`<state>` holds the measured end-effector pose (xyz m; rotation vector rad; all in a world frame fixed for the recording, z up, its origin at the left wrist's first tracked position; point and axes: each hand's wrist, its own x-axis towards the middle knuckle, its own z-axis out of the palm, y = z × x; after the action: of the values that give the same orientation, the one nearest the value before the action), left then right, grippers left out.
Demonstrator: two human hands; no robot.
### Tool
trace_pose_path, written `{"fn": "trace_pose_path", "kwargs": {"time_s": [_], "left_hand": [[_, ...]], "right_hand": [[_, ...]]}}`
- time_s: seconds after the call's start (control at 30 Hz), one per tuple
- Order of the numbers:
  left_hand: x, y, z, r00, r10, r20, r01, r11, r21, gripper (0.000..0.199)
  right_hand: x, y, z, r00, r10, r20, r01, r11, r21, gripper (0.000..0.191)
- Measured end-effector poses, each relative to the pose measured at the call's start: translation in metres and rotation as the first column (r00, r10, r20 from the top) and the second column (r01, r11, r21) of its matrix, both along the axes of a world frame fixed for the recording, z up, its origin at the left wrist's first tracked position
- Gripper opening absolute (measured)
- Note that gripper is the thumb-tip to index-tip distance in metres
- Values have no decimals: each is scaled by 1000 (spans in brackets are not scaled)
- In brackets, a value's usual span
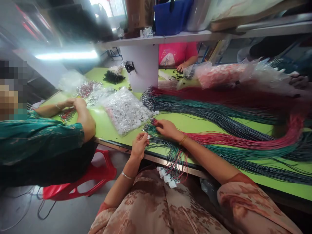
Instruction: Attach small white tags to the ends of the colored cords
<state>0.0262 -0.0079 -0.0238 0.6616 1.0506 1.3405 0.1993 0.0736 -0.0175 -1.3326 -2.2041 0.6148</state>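
Observation:
My left hand [138, 146] pinches a small white plastic connector [148, 137] between thumb and fingertips, near the table's front edge. Just right of it, my right hand [168, 129] reaches over the terminal ends of the red wires [214, 139], its fingers closed on them; how many it grips is hidden. Green wires [219, 152] and dark grey wires [243, 169] run beside the red bundle, their metal-tipped ends close to both hands. Wires with white connectors [168, 177] on their ends hang over the edge against my lap.
A clear bag of white connectors [129, 112] lies left of the wire ends. Behind run more dark red wires [195, 94]. A co-worker in a green sleeve [46, 130] works at left, beside a red stool [102, 169]. Another person in pink [177, 53] sits opposite, below a shelf [170, 38].

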Motion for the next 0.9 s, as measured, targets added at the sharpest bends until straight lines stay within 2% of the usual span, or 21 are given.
{"fn": "trace_pose_path", "kwargs": {"time_s": [0.1, 0.2, 0.3, 0.43, 0.53, 0.67, 0.77, 0.9], "left_hand": [[3, 3, 2, 999, 9, 31, -9, 1000, -15, 34], [7, 4, 3, 998, 23, 63, -22, 1000, -21, 34], [9, 6, 2, 996, 24, 85, -24, 1000, -9, 31], [12, 9, -4, 993, 19, 116, -18, 1000, -9, 29], [13, 12, -8, 989, 25, 148, -23, 1000, -20, 30], [14, 13, -8, 981, 30, 193, -24, 999, -32, 26], [13, 11, -7, 972, 26, 235, -20, 999, -29, 24], [13, 11, -8, 967, 11, 253, -5, 1000, -25, 19]], "right_hand": [[-3, 6, -4, 984, -42, 174, 39, 999, 19, 12], [-4, 4, -5, 983, -45, 176, 45, 999, 4, 12], [0, 6, -2, 995, -50, 83, 49, 999, 8, 11], [0, 13, 6, 990, -47, -130, 40, 998, -55, 8], [-11, 15, 14, 949, 6, -314, -51, 989, -138, 7], [-23, 9, 24, 864, 16, -503, -138, 968, -207, 12], [-19, -2, 25, 845, 16, -534, -154, 965, -213, 14], [-6, -19, 18, 889, 13, -457, -120, 972, -204, 14]]}}
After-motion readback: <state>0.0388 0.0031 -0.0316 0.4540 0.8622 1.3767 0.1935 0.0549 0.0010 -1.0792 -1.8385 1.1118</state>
